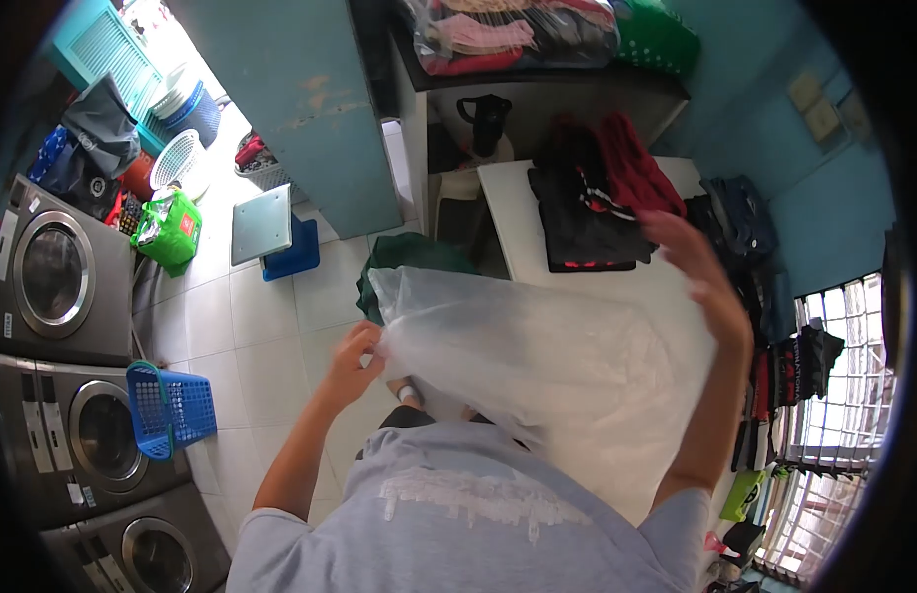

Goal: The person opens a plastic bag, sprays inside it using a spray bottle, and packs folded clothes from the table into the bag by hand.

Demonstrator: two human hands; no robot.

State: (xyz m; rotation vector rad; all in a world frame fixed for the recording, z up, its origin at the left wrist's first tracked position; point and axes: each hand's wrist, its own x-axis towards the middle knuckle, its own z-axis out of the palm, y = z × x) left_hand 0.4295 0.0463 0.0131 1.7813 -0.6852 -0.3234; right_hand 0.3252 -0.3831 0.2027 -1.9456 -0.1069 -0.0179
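A clear plastic bag (478,321) stretches from my left side across onto the white table. My left hand (357,358) is closed, pinching the bag's edge near its left end. My right hand (700,282) is raised over the right part of the table, a little blurred, with fingers stretched out and thumb apart; nothing shows in it. Close to its fingertips lies a stack of folded black clothes (592,222), with a dark red garment (641,173) beside it. The white table (508,208) is partly covered by the bag.
Dark green cloth (414,255) sits behind the bag's left end. Front-loading washing machines (53,267) stand at the left, near a blue basket (172,410). A platform scale (262,222) is on the floor. Clothes (799,366) hang by the window at the right.
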